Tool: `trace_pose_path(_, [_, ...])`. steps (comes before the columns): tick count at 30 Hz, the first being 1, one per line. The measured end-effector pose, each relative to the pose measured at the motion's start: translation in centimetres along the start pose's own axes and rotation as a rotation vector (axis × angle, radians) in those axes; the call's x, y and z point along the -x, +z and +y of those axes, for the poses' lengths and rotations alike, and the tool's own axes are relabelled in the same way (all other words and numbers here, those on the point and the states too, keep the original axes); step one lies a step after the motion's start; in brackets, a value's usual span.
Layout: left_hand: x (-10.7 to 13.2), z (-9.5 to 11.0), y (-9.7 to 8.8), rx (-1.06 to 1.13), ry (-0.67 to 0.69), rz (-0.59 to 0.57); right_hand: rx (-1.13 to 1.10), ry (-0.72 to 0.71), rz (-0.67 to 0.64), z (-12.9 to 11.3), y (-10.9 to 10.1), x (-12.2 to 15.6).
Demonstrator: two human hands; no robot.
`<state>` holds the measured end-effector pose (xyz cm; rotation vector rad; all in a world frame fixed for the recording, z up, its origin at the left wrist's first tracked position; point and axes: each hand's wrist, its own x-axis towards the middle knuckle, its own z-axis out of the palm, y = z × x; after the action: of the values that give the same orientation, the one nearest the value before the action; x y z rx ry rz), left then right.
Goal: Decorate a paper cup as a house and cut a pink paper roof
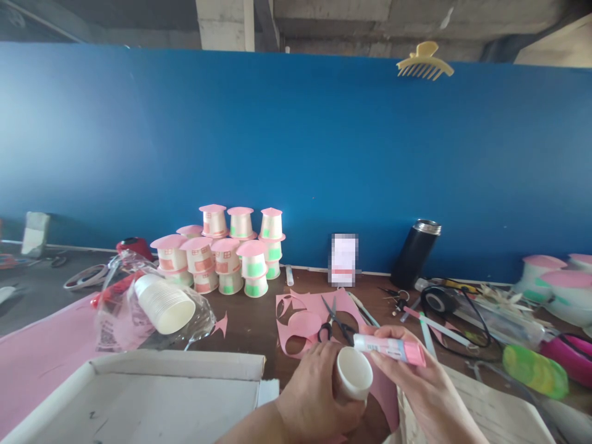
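Note:
My left hand (pixel 314 388) is wrapped round a white paper cup (pixel 354 373), its round end tilted up toward me. In my right hand (pixel 420 376) is a glue stick (pixel 389 349) with a pink base, its white end close to the cup's rim. Whether the glue touches the rim I cannot tell. Just beyond my hands lie scissors (pixel 341 325) with dark handles, blades apart, on cut pink paper (pixel 283 336). A round pink piece (pixel 304 325) rests on that sheet.
Paper-cup houses with pink roofs (pixel 252 262) stand stacked at the back. Left are nested cups (pixel 166 305) in a plastic bag and a white box lid (pixel 176 394). A black bottle (pixel 415 254), cables and a green-yellow item (pixel 535 371) lie right. A blue partition (pixel 296 148) rises behind.

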<state>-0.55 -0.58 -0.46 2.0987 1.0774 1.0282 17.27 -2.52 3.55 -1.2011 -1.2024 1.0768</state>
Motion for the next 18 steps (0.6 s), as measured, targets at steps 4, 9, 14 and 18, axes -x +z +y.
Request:
trace_pose_path(4, [-0.03,0.16,-0.10,0.009,0.002,-0.009,0.065,-0.004,-0.028,0.05,-0.16,-0.10])
trace_pose_path(9, [0.06,0.50,-0.13,0.008,0.011,-0.008,0.039,0.016,-0.061,0.46,-0.48,-0.14])
trace_pose_path(14, [0.17,0.35,0.20,-0.004,0.035,0.047,0.033,-0.007,-0.048,0.70,-0.58,-0.13])
trace_pose_path(18, [0.36,0.06,0.51,-0.011,0.073,0.062,0.122,-0.049,-0.068,0.76,-0.70,-0.05])
